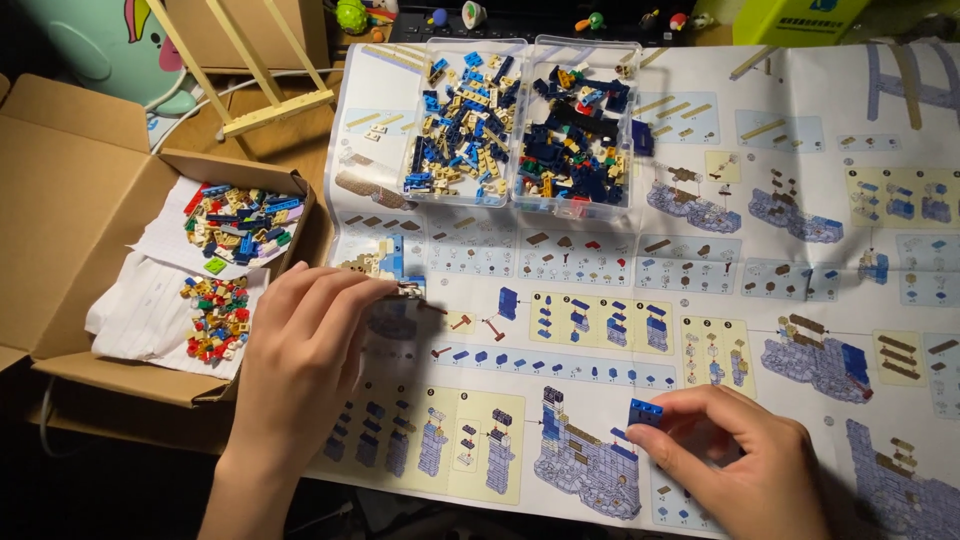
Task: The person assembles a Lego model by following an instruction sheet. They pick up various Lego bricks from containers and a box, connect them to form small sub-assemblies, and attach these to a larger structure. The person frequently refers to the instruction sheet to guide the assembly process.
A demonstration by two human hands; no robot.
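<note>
My left hand [305, 345] rests on the left part of a large building-brick instruction sheet [720, 290], its fingertips pinched on a small brown and blue brick assembly [408, 290]. My right hand [745, 465] lies near the sheet's front edge and pinches a small blue brick [645, 411] between thumb and forefinger. A single loose blue brick [508, 302] stands on the sheet between the two hands.
Two clear plastic trays [522, 190] of blue, tan and dark bricks sit at the sheet's top. An open cardboard box [70, 200] at left holds paper with two piles of mixed coloured bricks [240, 225]. A wooden easel [255, 70] and small toys stand behind.
</note>
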